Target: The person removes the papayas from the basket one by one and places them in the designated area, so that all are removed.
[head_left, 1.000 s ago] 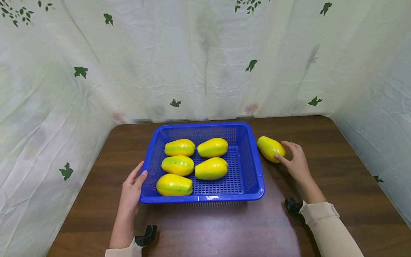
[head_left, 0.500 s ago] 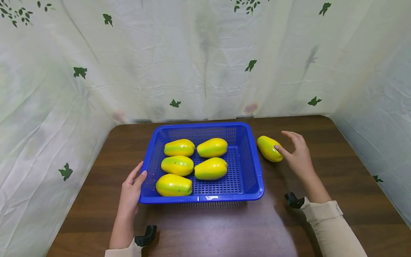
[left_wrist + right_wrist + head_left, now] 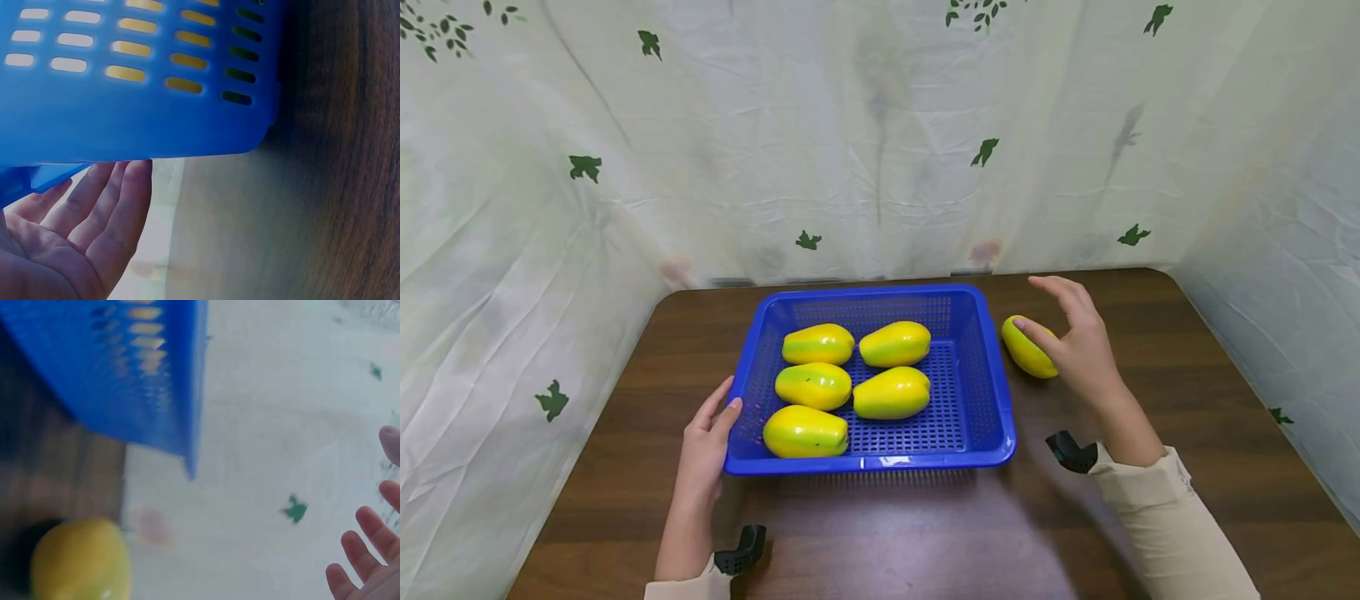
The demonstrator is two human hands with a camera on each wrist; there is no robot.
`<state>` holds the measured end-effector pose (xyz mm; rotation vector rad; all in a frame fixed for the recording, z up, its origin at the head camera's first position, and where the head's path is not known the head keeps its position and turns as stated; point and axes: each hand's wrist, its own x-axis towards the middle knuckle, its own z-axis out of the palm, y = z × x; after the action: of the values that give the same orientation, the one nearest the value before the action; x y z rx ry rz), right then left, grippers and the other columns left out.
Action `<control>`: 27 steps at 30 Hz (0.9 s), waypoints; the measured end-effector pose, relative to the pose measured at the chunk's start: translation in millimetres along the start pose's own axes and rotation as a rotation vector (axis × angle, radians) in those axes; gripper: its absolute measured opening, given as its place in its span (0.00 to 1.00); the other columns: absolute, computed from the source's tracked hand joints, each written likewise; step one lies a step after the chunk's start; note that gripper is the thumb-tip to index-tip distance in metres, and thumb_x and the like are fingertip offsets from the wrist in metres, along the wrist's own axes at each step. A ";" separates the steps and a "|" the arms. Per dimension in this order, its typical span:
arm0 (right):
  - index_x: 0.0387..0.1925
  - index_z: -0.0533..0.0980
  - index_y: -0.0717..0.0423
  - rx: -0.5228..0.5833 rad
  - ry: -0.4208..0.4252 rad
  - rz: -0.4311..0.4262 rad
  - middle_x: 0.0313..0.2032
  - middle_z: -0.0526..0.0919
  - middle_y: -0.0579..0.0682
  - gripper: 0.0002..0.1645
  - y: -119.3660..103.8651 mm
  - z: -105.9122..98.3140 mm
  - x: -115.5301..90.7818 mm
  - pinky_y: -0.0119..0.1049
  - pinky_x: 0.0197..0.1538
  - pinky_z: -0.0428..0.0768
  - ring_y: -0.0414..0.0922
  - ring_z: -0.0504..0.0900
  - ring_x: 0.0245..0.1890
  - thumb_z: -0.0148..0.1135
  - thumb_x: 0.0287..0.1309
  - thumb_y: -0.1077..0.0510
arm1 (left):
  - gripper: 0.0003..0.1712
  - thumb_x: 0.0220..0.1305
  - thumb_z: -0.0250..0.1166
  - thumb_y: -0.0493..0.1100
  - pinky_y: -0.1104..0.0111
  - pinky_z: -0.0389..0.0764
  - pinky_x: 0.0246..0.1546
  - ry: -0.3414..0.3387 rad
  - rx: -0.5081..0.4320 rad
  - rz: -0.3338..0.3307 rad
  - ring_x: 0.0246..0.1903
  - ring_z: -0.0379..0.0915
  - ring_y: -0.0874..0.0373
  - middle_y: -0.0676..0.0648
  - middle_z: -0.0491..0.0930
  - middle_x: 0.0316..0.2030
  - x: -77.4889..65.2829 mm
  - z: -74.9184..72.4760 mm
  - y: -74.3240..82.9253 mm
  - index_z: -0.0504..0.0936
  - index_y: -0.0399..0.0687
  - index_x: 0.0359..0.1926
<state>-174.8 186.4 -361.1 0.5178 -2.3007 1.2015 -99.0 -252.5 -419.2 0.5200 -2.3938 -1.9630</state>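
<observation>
My left hand (image 3: 702, 450) grips the left rim of a blue plastic basket (image 3: 880, 463), thumb over the rim. In the left wrist view its fingers (image 3: 119, 212) lie against the outside of the basket under the rim. Several glossy yellow-green papayas (image 3: 891, 393) lie in the basket, filling its left and middle. Another papaya (image 3: 1028, 354) rests on the table just beyond the basket's right wall. Above and to the right of it is my right hand (image 3: 1084, 354), holding nothing, thumb and fingers apart; it partly covers that papaya in the head view.
The brown wooden table (image 3: 880, 533) extends around the basket. A pale curtain (image 3: 880, 150) with green leaf shapes stands behind the table and along both sides. Black wrist mounts (image 3: 1071, 452) stick out at both cuffs.
My right hand has let go of the papaya outside the basket and risen up and to the left over it. The left hand and basket have stayed in place.
</observation>
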 end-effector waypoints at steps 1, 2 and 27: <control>0.55 0.70 0.58 0.008 -0.001 -0.014 0.54 0.68 0.54 0.32 -4.7 1.5 2.4 0.51 0.55 0.63 0.50 0.64 0.55 0.68 0.45 0.66 | 0.32 0.62 0.50 0.61 0.67 0.78 0.37 0.001 0.000 -0.001 0.38 0.75 0.59 0.42 0.64 0.58 0.1 0.1 0.0 0.58 0.64 0.66; 0.55 0.70 0.58 0.018 -0.004 -0.024 0.53 0.69 0.53 0.32 -9.1 3.2 4.4 0.50 0.55 0.63 0.50 0.64 0.55 0.68 0.44 0.66 | 0.32 0.62 0.50 0.61 0.67 0.78 0.37 0.002 0.000 -0.002 0.38 0.75 0.59 0.42 0.64 0.58 0.2 0.1 0.1 0.58 0.64 0.66; 0.58 0.67 0.56 0.035 -0.333 -0.138 0.55 0.68 0.52 0.31 -38.1 81.4 38.6 0.45 0.58 0.62 0.48 0.63 0.57 0.64 0.52 0.54 | 0.32 0.62 0.50 0.61 0.66 0.78 0.37 0.009 -0.002 -0.002 0.39 0.75 0.59 0.42 0.63 0.59 -0.5 0.6 -0.7 0.58 0.64 0.66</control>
<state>-205.7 93.9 -354.1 0.9347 -2.4686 1.1617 -98.4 -251.9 -419.9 0.5297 -2.3866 -1.9600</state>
